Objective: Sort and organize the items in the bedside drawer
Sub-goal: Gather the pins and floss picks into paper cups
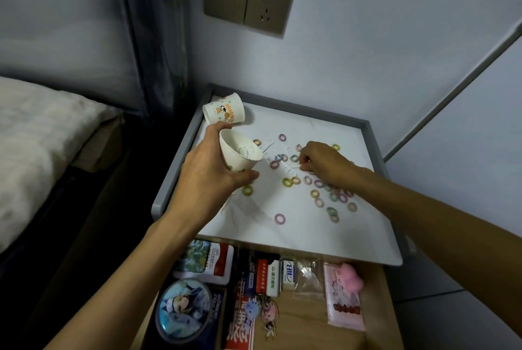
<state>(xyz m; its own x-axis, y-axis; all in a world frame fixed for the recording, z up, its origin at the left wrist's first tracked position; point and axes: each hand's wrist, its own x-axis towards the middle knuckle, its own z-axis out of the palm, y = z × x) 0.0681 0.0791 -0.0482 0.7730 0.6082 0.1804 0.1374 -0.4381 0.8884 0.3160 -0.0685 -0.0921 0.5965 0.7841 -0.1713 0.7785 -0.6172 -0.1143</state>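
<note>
My left hand (210, 169) grips a white paper cup (240, 153) tilted over the bedside table top (296, 225); small white pieces lie inside it. My right hand (324, 164) is on the table top, its fingertips pinching a small white piece (300, 166). Several small coloured rings (319, 194) and a few white flat pieces (282, 164) are scattered around it. A second printed paper cup (224, 109) lies on its side at the back left corner. Below, the open drawer (375, 307) holds packets and trinkets.
In the drawer lie a round anime badge (183, 308), a red-and-white packet (219, 263), small boxes (271, 276), a pink plush on a sachet (348, 282) and keychains (262, 313). A bed (36, 146) is on the left. A wall socket (248, 1) hangs above.
</note>
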